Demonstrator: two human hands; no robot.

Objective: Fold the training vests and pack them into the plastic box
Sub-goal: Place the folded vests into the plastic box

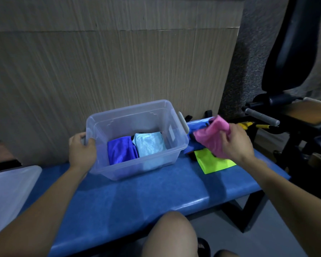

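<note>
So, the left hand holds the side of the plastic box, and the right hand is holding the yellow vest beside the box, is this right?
Not quite. The left hand does hold the side of the plastic box, but the right hand is holding the pink vest beside the box, not the yellow one. The head view shows the yellow vest lying flat on the blue bench.

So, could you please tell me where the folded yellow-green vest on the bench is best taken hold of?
Pinch the yellow-green vest at its near corner, coming from the person's side. It lies flat on the blue bench, and the right hand holding the pink vest covers its far edge.
</note>
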